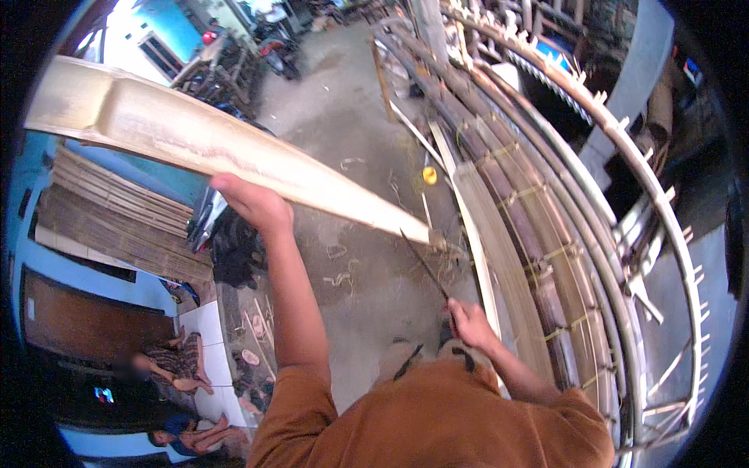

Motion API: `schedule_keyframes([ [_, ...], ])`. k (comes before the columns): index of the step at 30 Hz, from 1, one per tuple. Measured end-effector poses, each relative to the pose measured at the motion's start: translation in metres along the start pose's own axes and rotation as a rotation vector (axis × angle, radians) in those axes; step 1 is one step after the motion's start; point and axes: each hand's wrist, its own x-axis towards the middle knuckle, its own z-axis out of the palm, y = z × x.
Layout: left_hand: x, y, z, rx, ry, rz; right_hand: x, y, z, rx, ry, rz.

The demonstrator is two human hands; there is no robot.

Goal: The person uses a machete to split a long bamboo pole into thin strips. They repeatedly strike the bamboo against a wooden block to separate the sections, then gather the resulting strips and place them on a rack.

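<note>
A long split bamboo piece (pixel 234 144), pale and hollowed on its inner face, slants from the upper left down to the middle. My left hand (pixel 261 204) grips its near edge about halfway along; the fingers behind it are hidden. In my right hand (pixel 470 324) is a long knife (pixel 425 265) with a thin dark blade. It points up and left, its tip close to the lower end of the bamboo piece. Whether the blade touches the bamboo, I cannot tell.
Tied bamboo poles (pixel 538 273) run along the right, beside a curved bamboo frame (pixel 624 148) with short pegs. Shavings (pixel 337 279) and a yellow object (pixel 429 175) lie on the concrete floor (pixel 351 312). Two people sit at the lower left; a motorcycle (pixel 277 58) stands far off.
</note>
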Motion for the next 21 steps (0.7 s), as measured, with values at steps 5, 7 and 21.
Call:
schedule_keyframes([
  [5, 0.010, -0.011, 0.012, 0.017, -0.038, -0.020, -0.021, -0.140, -0.028, 0.112, 0.216, -0.808],
  [7, 0.016, -0.012, 0.020, 0.020, -0.067, -0.002, -0.004, -0.119, -0.018, -0.051, 0.196, -0.564],
  [21, 0.083, 0.032, 0.103, 0.155, -0.267, 0.093, 0.021, 0.075, 0.038, 0.275, 0.315, 0.157],
])
